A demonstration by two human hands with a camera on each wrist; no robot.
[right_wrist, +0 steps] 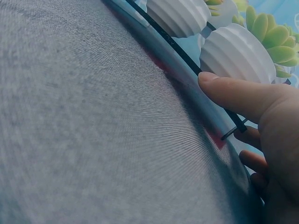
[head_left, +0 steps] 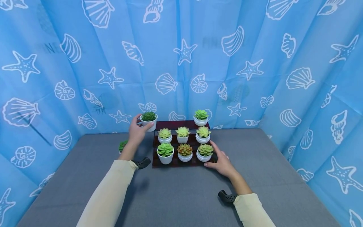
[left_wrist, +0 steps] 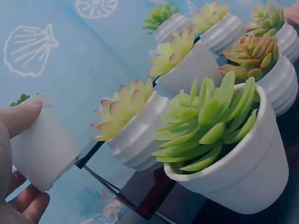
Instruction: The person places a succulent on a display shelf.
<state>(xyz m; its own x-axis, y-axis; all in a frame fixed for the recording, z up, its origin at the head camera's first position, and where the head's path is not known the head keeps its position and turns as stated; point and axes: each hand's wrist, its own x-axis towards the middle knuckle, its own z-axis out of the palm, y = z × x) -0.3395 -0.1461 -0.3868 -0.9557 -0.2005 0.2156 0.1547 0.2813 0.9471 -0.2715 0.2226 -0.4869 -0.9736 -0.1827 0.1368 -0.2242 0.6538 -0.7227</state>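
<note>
My left hand (head_left: pixel 137 130) grips a white pot with a dark green succulent (head_left: pixel 148 116) at the left end of the top tier of a dark red tiered shelf (head_left: pixel 175 164). In the left wrist view, the thumb lies on the pot's side and fingers curl beneath it. My right hand (head_left: pixel 222 163) holds the shelf's lower right corner, its thumb on the front edge beside a potted yellow-green succulent (head_left: pixel 204 152). On the bottom tier also stand a bright green succulent (head_left: pixel 165 154) and an orange-brown one (head_left: pixel 185 152).
Three pale yellow-green succulents, one in a square pot (head_left: pixel 182 135), line the middle tier. A green succulent (head_left: pixel 201 117) stands at the top right. Another green plant (head_left: pixel 122 146) lies partly hidden behind my left forearm on the grey table (head_left: pixel 181 195). A blue curtain (head_left: pixel 181 72) hangs behind.
</note>
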